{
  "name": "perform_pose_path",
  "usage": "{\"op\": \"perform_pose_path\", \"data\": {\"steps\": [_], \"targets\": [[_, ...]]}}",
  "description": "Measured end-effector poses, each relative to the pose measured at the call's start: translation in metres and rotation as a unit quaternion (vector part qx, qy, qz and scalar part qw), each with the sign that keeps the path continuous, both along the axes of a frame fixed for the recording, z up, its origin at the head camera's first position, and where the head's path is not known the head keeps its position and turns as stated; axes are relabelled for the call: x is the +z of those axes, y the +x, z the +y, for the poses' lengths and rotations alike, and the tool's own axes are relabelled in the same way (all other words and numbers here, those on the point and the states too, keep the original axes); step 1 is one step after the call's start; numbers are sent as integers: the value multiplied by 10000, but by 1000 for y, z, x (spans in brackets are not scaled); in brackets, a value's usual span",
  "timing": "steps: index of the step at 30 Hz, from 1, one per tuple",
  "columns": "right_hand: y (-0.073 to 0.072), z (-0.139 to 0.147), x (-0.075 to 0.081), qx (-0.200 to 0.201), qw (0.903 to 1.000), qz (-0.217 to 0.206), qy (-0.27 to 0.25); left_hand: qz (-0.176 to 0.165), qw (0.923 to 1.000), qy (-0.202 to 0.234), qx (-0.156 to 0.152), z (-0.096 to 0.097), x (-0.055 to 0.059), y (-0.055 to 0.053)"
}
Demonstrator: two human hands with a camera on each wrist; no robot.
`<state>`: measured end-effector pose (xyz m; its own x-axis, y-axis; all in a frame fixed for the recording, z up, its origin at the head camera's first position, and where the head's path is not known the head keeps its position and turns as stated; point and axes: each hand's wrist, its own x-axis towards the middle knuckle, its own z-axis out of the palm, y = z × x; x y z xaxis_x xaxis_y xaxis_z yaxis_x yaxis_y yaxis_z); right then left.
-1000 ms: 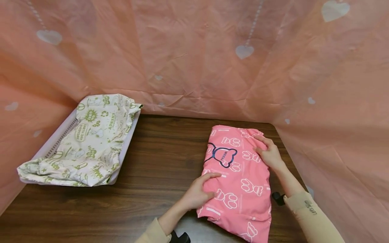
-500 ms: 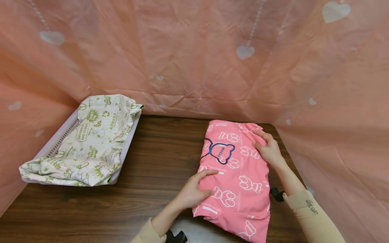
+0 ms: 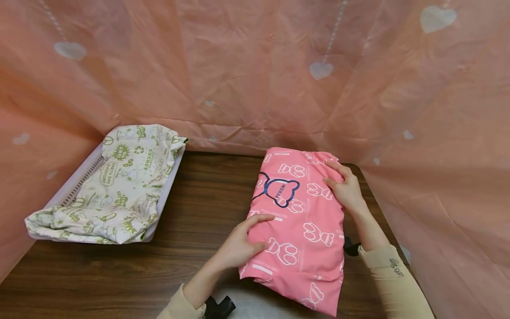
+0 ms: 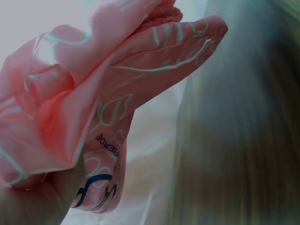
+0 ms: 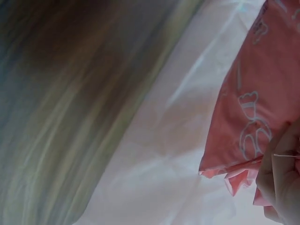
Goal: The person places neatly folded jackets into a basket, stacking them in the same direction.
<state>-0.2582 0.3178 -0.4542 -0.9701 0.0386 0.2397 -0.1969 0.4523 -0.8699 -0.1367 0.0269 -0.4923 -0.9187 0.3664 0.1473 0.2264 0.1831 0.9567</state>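
A folded pink cloth with white bear outlines and one dark blue bear is between my hands, at the right side of the table. My left hand grips its left side, fingers spread over the top. On the far right edge, my right hand holds it with the thumb and fingers. In the left wrist view the underside of the pink cloth shows, loose folds hanging open above the table. The right wrist view has a corner of it beside my curled fingers.
At the left of the dark wooden table stands a white plastic basket. A white cloth with green cartoon print lies in it and drapes over its near rim. A peach curtain with pale hearts encloses the table's back and sides.
Both hands have carried the pink cloth to the left and slightly away from me, keeping the same hold. The basket and its cloth have stayed in place.
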Motion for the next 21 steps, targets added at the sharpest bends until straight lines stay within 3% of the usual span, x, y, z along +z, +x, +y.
{"op": "perform_pose_path", "data": {"steps": [13,21], "targets": [[-11,-41,12,103,9980,389,-494,-630,9974,6,335,-37,24,4],[-9,-67,21,171,9953,370,-879,-510,9967,-176,599,-63,37,6]]}}
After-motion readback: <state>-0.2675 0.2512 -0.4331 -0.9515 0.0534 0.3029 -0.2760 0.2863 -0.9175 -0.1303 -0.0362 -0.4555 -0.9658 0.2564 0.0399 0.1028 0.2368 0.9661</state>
